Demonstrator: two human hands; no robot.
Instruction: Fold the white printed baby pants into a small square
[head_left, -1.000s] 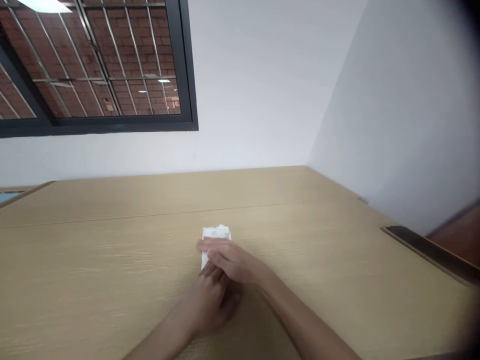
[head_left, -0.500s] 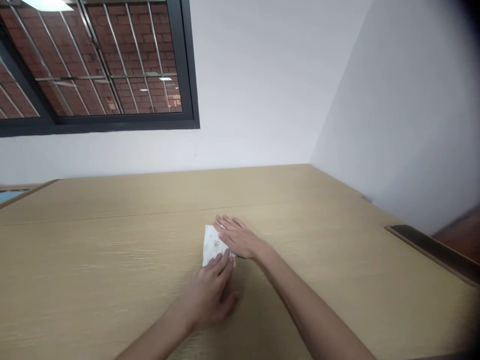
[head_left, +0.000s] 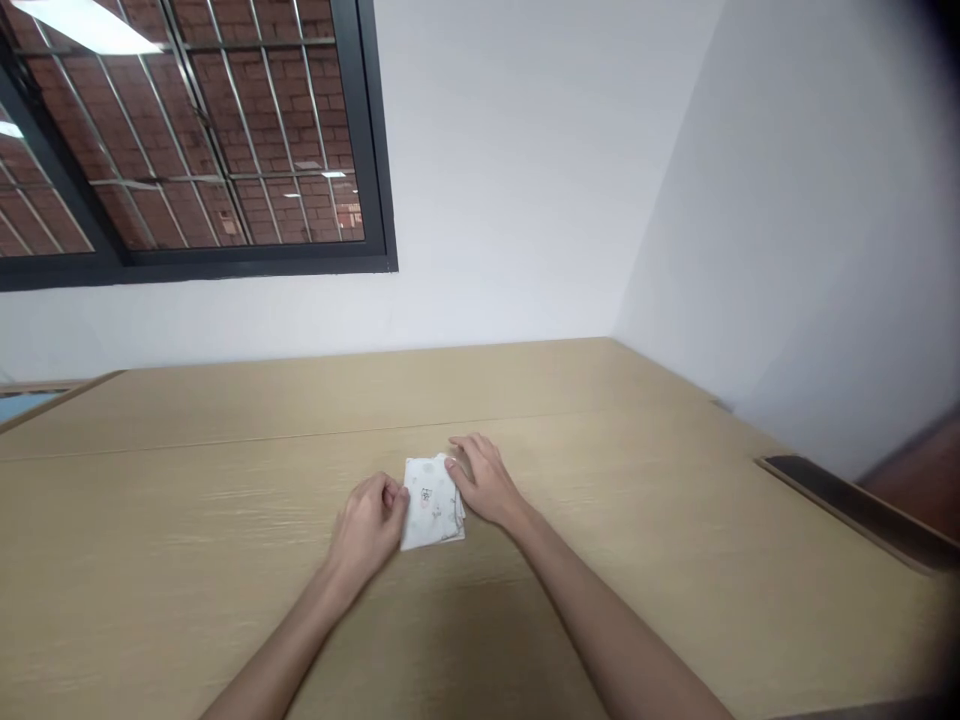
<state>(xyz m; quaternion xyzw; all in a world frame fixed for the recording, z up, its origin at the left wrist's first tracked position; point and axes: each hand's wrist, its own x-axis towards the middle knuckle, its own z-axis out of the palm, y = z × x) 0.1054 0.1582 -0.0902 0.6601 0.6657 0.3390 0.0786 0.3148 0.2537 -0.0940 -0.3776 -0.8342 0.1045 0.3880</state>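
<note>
At the far upper left a barred window (head_left: 187,130) looks onto brick, well clear of the work. On the pale wooden table (head_left: 187,560) the left hand (head_left: 367,525) sits curled, its fingertips pressed together on the left edge of the folded cloth (head_left: 431,505), which lies directly to its right. The cloth is a small white printed square, flat near the table's middle, its slightly longer side running away from the person. The right hand (head_left: 484,480) touches its right edge, fingers loosely spread, resting rather than gripping. Both hands are equally near. A dark slot (head_left: 847,505) lies well apart at the right; nothing stands between.
</note>
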